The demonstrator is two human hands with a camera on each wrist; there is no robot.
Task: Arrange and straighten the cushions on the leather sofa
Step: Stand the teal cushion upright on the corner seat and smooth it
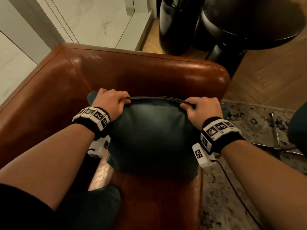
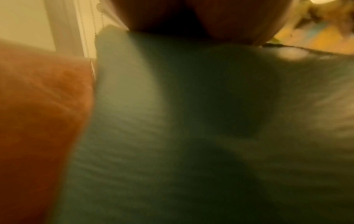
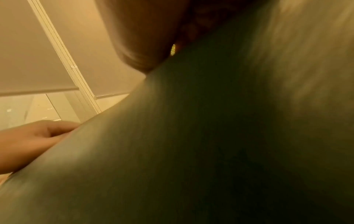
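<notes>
**Cushion held by its top edge, upright on the seat**

The cushion [image 1: 152, 130] stands on the sofa [image 1: 149, 70] seat, just in front of the backrest, nearer the right arm. The left hand [image 1: 110, 103] and right hand [image 1: 201, 110] each pinch its piped top seam, one near each top corner, fingers curled over the edge.

Risks, as a judgement: the leather looks slick, so the base could slide forward off the seat's front edge once let go. An uneven pull on the seam would leave it skewed or slumped.
</notes>
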